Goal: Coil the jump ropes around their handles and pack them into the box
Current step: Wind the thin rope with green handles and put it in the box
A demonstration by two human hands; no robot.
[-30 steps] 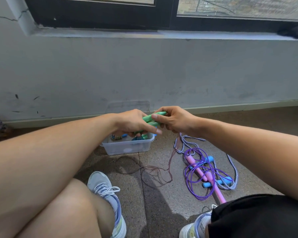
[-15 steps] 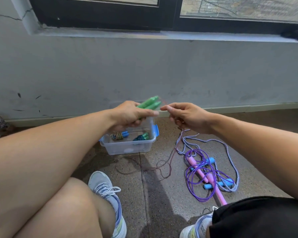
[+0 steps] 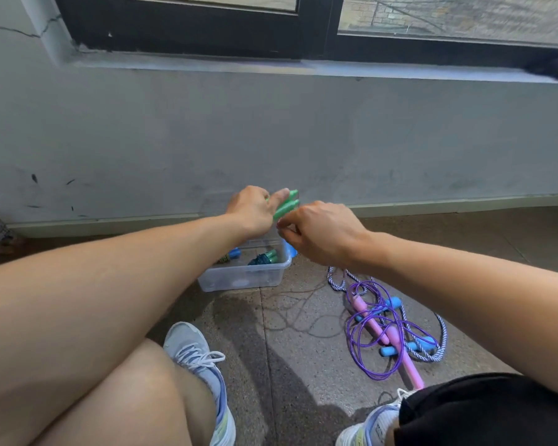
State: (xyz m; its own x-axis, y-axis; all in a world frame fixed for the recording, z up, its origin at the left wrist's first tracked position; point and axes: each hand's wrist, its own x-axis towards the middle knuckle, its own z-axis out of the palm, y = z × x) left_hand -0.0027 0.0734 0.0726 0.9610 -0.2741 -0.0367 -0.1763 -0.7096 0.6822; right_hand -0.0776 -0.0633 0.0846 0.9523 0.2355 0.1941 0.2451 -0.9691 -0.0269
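Observation:
My left hand grips a pair of green jump rope handles held together above the clear plastic box. My right hand sits just right of the handles, fingers curled and pinching the thin reddish cord, which trails down to the floor in loose loops. Inside the box lie coiled ropes, one with a blue handle and one with a green handle. On the floor to the right lies a tangle of a purple rope with pink handles and a blue-white braided rope with blue handles.
I sit on a speckled floor facing a grey wall under a black-framed window. My left knee and shoe are at the front left, my right shoe and black shorts at the front right.
Both hands rose and moved away from me over the box. My right hand went from the handle tips to the cord and circled back under them, and the cord's floor loops shifted.

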